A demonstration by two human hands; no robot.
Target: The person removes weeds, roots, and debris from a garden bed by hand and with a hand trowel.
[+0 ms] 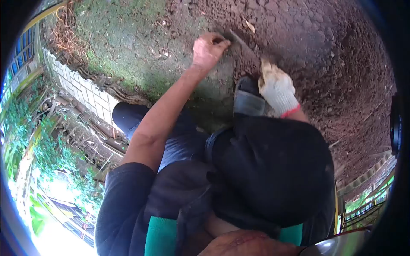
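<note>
Gloved right hand (276, 83) clasps thin blade (244, 44) by its near end, presumably for control low over soil (299, 25). Bare left hand (209, 51) curled near tip; cannot tell if holding anything.

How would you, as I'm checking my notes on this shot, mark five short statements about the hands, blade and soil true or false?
1. The right hand wears a pale glove. True.
2. The left hand grips the handle end of the blade. False: the blade extends from the right hand.
3. The left hand is bare. True.
4. The blade points back at the person's body. False: it points away from the body.
5. The soil at the picture's right is thick with grass. False: it is mostly bare and brown.
</note>
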